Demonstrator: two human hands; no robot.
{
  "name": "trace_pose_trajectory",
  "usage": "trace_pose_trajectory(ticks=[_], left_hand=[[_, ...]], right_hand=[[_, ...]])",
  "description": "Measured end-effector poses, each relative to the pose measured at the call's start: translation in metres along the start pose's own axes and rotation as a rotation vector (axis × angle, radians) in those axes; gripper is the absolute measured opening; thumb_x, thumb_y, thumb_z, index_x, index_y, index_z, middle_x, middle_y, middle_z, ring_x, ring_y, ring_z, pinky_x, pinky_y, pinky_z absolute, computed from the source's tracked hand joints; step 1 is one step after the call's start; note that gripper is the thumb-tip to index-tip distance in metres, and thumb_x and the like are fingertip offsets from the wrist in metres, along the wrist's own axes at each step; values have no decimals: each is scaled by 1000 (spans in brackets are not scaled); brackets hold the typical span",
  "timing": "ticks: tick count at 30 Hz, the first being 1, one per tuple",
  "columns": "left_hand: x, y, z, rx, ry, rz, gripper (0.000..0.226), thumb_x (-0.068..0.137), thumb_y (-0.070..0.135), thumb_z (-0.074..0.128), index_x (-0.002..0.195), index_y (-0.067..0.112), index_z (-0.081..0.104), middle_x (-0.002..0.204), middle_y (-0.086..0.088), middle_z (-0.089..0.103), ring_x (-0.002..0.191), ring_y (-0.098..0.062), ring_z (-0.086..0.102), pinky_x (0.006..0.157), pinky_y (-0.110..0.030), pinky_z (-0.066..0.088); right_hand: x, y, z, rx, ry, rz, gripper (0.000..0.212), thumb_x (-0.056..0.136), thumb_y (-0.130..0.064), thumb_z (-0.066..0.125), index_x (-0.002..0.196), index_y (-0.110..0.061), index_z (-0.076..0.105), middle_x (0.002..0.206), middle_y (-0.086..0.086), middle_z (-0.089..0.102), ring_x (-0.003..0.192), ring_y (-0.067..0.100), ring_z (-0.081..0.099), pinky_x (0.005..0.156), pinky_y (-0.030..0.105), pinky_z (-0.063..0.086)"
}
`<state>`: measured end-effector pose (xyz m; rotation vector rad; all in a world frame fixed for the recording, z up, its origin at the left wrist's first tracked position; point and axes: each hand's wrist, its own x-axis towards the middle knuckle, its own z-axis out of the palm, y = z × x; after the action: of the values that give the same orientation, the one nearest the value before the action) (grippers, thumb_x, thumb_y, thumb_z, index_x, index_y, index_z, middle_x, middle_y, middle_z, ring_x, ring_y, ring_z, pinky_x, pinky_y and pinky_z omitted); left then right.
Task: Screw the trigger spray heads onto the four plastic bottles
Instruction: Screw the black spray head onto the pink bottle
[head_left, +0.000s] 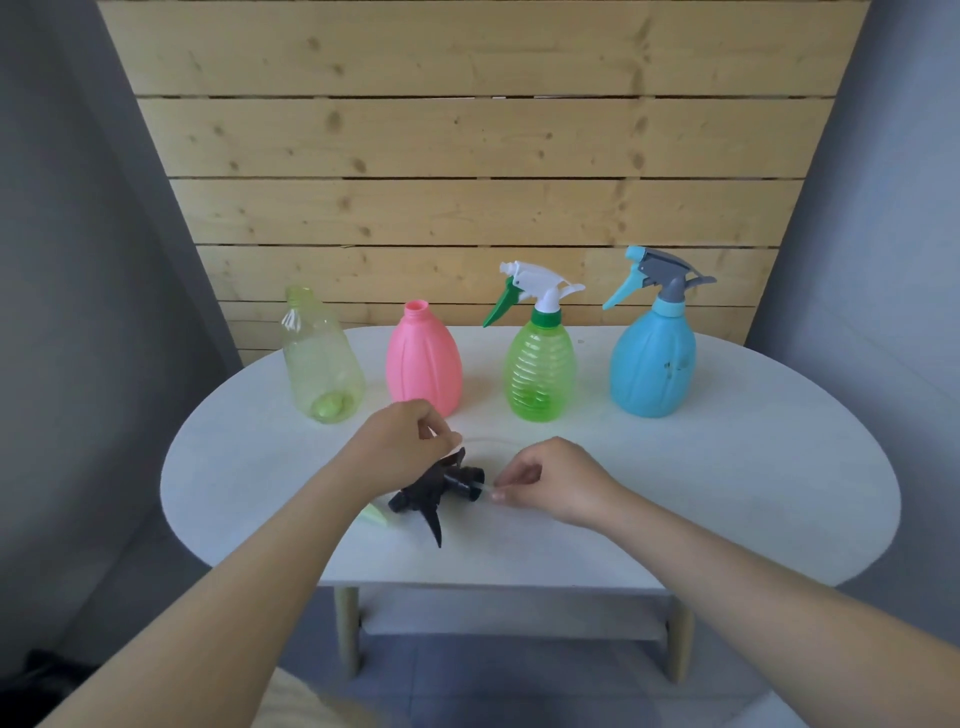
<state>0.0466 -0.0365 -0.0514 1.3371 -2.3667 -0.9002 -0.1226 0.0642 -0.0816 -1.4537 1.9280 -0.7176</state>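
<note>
So the black head (439, 486) is lying on its side on the desk (727, 493), low centre of the frame, right between both hands. Its long axis runs roughly left-right: nozzle end toward lower left, screw collar toward the right, trigger lever poking down toward the bottom of the frame. A clear dip tube (485, 486) comes out of the collar and heads right.

Left hand (400, 441) is curled over the upper left of the head, fingertips closed at its top edge, looks like a pinch on the back of it. Right hand (550, 480) sits just right of the collar, thumb and forefinger pressed together on the tube. So both are basically on it, neither has any reaching to do.

Across the back of the desk, left to right: yellow bottle (319, 358) and pink bottle (423, 358) with open necks, then green bottle (540, 374) and blue bottle (654, 358) with heads already on. So I'd say halfway done.

The pink one stands just above the left hand, the nearest open neck, though I can't tell which bottle this head belongs to. There's also a pale green thing (375, 515) peeking out under the left forearm, maybe the other head, mostly hidden.

My guess: the head needs tipping upright, tube down, before it goes into a neck.
</note>
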Motion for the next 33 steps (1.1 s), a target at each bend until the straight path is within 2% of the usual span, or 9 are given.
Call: trace_pose_trajectory(ticks=[4,6,9,13,16,21,25,28,33], left_hand=[[-9,-5,-5,47,-89,-10,27,88,39,56,84,13,64,88,-1,65,83,-18,59,68,-25,42],[-12,-7,-8,-10,-134,-7,34,90,38,54,87,5,64,87,-6,64,82,-22,59,73,-28,43],[-15,-4,-14,-152,-201,-20,28,90,43,53,97,18,65,99,-4,68,91,-19,65,82,-30,47],[-19,6,-17,-290,-235,9,17,90,43,55,89,29,65,87,6,70,79,-12,64,67,-20,49],[-22,7,-24,-440,-227,-5,25,89,38,59,87,14,68,60,8,70,53,-11,58,45,-13,42],[-22,-16,-40,-839,-177,-143,19,83,25,69,92,8,66,61,2,56,49,-11,52,52,-22,42],[-22,-32,-48,-1146,-34,-198,18,86,17,65,101,7,67,81,-5,68,63,-13,69,62,-26,58],[-20,-45,-55,-1150,51,-221,27,85,17,66,109,4,65,90,-8,71,62,-13,70,62,-26,58],[-17,-60,-64,-1162,125,-255,25,83,15,70,105,4,66,89,-9,73,55,-14,66,52,-21,53]], right_hand=[[0,-8,1,-45,14,20,29,76,-27,74,83,1,73,89,18,73,68,22,57,62,27,39],[-4,-12,-4,-38,30,26,27,76,-27,74,81,-1,73,87,16,73,68,14,53,61,26,39],[-15,-18,-15,-34,39,29,22,76,-26,74,76,-4,74,75,9,72,66,12,51,58,24,37],[-21,-31,-33,-40,67,-1,20,77,-30,74,74,-10,76,61,-11,65,60,8,53,49,13,37],[-18,-40,-41,40,88,-27,14,77,-32,74,67,-21,73,54,-16,63,56,0,53,48,7,38],[3,-58,-29,212,73,-50,16,78,-33,72,72,-18,71,60,-11,64,59,6,52,57,16,43],[23,-77,-9,293,-46,-82,18,78,-30,74,67,-17,67,63,8,59,49,10,43,59,22,39],[43,-79,2,274,63,-61,22,76,-34,74,85,-16,68,73,2,61,63,13,51,66,26,41],[75,-73,13,61,317,42,73,74,-46,73,129,-8,43,124,8,54,112,23,54,76,26,36]])
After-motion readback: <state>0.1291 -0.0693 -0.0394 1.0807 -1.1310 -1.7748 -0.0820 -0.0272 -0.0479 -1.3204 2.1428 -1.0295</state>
